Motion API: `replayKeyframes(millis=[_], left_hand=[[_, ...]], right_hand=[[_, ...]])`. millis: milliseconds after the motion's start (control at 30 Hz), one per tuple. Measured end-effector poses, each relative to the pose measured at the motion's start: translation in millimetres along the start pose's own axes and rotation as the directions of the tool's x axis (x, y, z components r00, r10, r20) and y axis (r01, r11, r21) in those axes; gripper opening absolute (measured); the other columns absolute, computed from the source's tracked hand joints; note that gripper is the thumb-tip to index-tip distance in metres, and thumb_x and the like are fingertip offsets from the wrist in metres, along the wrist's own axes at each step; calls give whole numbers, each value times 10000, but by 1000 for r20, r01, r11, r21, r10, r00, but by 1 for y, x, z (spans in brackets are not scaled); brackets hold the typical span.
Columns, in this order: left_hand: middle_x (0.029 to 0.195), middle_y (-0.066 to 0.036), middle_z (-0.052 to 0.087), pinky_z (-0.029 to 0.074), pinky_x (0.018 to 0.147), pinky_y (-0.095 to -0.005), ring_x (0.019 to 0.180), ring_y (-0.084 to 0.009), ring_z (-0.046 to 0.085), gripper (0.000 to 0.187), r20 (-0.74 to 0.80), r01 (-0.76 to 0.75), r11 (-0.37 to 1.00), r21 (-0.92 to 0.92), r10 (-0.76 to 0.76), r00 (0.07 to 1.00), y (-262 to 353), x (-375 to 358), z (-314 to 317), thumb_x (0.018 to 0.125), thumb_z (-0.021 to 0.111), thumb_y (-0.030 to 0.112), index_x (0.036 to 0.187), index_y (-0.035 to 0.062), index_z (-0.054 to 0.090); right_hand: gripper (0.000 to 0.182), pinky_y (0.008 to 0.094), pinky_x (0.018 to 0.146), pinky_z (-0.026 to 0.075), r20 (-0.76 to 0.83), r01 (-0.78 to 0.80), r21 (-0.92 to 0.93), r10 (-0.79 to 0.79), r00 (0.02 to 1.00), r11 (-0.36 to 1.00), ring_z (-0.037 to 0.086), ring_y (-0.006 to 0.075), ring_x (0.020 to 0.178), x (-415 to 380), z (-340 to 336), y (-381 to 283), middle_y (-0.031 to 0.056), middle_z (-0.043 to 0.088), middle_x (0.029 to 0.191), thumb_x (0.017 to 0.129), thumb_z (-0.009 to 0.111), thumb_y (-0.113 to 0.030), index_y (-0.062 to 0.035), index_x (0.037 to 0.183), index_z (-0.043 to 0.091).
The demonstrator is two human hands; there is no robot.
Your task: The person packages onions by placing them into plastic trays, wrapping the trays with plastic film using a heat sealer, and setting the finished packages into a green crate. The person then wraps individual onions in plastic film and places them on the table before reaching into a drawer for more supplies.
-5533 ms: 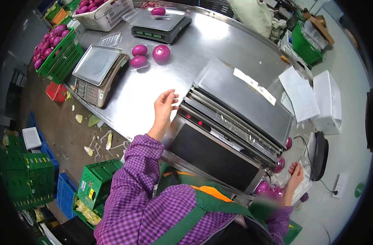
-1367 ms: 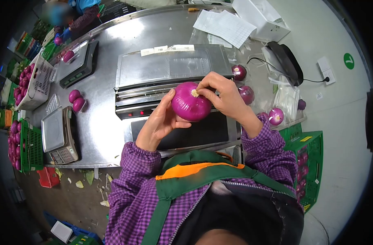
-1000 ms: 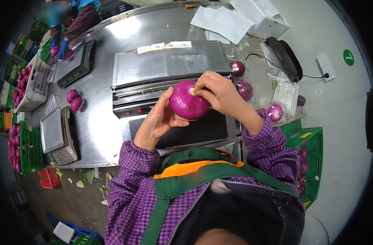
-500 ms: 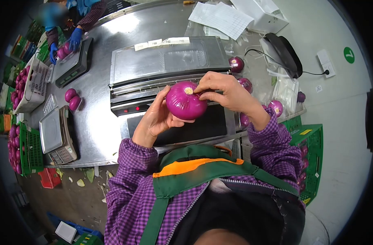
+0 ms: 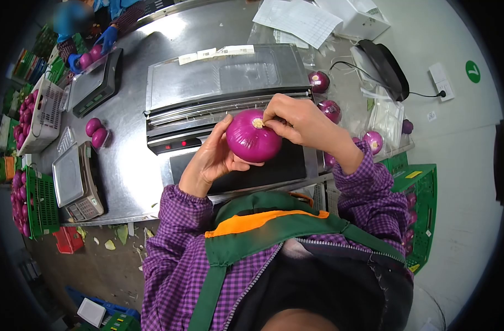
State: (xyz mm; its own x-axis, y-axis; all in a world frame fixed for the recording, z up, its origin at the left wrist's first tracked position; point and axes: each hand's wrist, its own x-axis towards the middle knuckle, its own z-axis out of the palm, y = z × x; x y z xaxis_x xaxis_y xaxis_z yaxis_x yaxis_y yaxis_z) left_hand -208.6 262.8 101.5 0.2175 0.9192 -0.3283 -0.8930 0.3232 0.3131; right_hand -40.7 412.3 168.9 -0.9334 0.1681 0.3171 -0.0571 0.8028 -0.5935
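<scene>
Fingers of the right hand (image 5: pixel 300 122) have shifted onto the pale top of the purple onion (image 5: pixel 251 144); half a second ago they were just beside it. About five seconds ago both hands were well apart, and three onions lay by the scales where two lie now.

The purple onion sits between the two hands, above the dark plate (image 5: pixel 285 168) of the wrapping machine (image 5: pixel 188 88). Left hand (image 5: pixel 210 161) fingers are spread wide around its left side and underside, holding it, thumb up along its edge. The right thumb and forefinger are narrow, pinched at the pale top.

Counted: one onion held; one wrapping machine on the table (image 5: pixel 128 182); two scales, a near scale (image 5: pixel 69 175) and a far scale (image 5: pixel 93 88). Two loose onions (image 5: pixel 99 138) lie close together near them. At the far scale, a co-worker's two blue-gloved hands (image 5: pixel 107 38) are at two more onions (image 5: pixel 85 60). Beyond the machine's right end are two onions (image 5: pixel 329 112), then one pale-topped onion (image 5: pixel 373 142) and one darker onion (image 5: pixel 407 126); parts of others near the right wrist are too hidden to count. One white basket (image 5: pixel 50 110) and one green basket (image 5: pixel 43 204) hold onions, uncounted.
</scene>
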Motion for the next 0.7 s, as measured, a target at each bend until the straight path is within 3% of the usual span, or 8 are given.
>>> replayKeyframes(millis=[267, 333, 467, 567, 633, 700], left_hand=[[1128, -299, 528, 615, 576, -409, 833, -500, 613, 654, 20, 35, 998, -42, -34, 999, -1, 2, -6, 899, 473, 502, 1328, 31, 326], [1102, -324, 541, 606, 601, -419, 860, -494, 608, 711, 39, 19, 999, -41, -17, 999, -1, 2, -6, 886, 494, 517, 1310, -34, 341], [1100, -327, 540, 607, 595, -420, 859, -495, 607, 710, 13, 6, 1000, -30, -5, 1000, -3, 4, -5, 887, 493, 517, 1305, -37, 343], [1103, -330, 537, 607, 590, -420, 856, -496, 607, 709, -3, 5, 1000, -27, -5, 1000, -4, 3, -4, 887, 493, 518, 1304, -35, 344], [1092, -328, 543, 607, 587, -419, 851, -492, 609, 708, 0, -3, 1000, -20, 3, 1000, -5, 3, -4, 886, 492, 519, 1302, -35, 347], [1106, -318, 534, 611, 587, -418, 842, -498, 610, 681, -2, 8, 999, -41, -8, 1000, -4, 3, -4, 891, 487, 508, 1317, -1, 334]], right_hand=[[144, 305, 683, 470, 22, -30, 172, 27, 999, 985, 585, 228, 788, -3, -4, 4, 95, 586, 871, 789, 646, -33, -9, 927, 614], [146, 307, 692, 471, 31, -114, 260, 110, 993, 959, 583, 228, 785, -4, -3, -2, 92, 581, 884, 787, 648, -31, -11, 927, 615], [155, 290, 677, 470, -57, 13, 142, -5, 998, 990, 582, 201, 782, -8, 7, 7, 80, 576, 871, 793, 642, -24, -13, 943, 607], [144, 278, 667, 467, -62, -93, 153, 104, 993, 984, 580, 187, 781, -9, 9, 6, 70, 578, 877, 806, 625, -19, -10, 948, 602], [123, 273, 656, 462, -41, -221, 263, 240, 970, 939, 576, 182, 766, -10, 8, 5, 66, 582, 882, 819, 608, -19, -7, 942, 603], [127, 284, 652, 457, -18, -239, 319, 258, 966, 917, 575, 191, 763, -10, 7, 3, 74, 574, 877, 820, 613, -36, -10, 944, 606]])
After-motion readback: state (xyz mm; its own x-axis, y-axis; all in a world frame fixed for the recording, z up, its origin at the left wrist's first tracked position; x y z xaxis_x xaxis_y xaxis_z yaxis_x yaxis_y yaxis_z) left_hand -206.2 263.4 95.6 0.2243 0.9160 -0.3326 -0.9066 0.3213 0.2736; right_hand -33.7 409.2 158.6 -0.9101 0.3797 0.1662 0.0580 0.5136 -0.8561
